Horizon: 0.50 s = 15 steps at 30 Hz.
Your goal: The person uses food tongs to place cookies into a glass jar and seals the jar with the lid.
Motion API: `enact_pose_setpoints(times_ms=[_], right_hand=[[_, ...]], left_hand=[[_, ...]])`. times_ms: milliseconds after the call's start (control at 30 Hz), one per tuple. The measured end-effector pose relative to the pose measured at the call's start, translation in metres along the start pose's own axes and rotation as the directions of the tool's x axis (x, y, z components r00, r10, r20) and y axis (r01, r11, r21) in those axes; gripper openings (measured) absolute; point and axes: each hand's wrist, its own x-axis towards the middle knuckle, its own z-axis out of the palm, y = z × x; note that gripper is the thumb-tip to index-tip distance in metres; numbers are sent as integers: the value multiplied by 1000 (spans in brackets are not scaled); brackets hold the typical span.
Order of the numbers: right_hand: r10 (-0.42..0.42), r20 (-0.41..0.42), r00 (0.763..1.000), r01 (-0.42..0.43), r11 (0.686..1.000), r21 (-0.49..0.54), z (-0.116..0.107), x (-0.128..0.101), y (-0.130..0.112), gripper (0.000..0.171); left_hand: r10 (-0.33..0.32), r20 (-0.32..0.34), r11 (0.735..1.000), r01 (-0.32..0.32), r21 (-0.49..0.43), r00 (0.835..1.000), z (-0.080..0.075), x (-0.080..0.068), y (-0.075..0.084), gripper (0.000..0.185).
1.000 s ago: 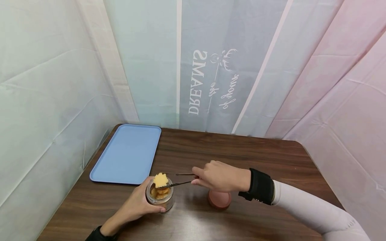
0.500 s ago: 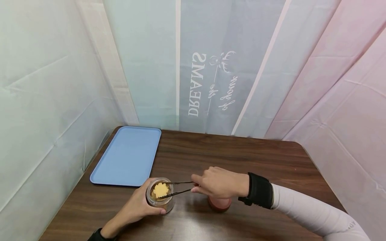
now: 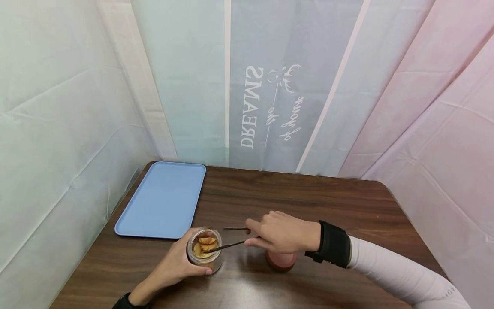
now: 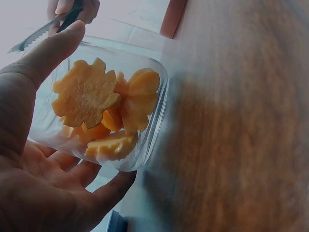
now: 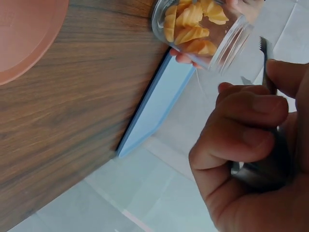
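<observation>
Holding the glass jar (image 3: 204, 253) of orange flower-cut slices (image 4: 87, 96) at the lower middle of the head view, my left hand (image 3: 173, 266) wraps its side on the wooden table (image 3: 308, 197). My right hand (image 3: 281, 234) pinches the metal tongs (image 3: 227, 244), tips apart over the jar mouth, wrist level. Blue tray (image 3: 162, 199) lies up-left; a pink lid (image 3: 281, 259) sits under my right wrist.

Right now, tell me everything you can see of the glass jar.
The jar is small, round and clear, seemingly glass, with no lid on it. It stands upright on the brown wooden table, near the blue tray. Orange, flower-cut slices fill much of it. The left hand wraps around its side; tongs in the right hand reach over its mouth.
</observation>
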Motion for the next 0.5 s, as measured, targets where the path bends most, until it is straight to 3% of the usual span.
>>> enact_pose_setpoints(times_ms=[233, 500], right_hand=[[-23, -149, 989, 22, 1000, -7, 0, 3, 4, 31], [44, -319, 947, -46, 999, 1, 0, 16, 22, 27]], left_hand=[[6, -4, 1000, -6, 14, 1000, 0, 0, -2, 87], [3, -4, 1000, -3, 4, 1000, 1, 0, 0, 86]])
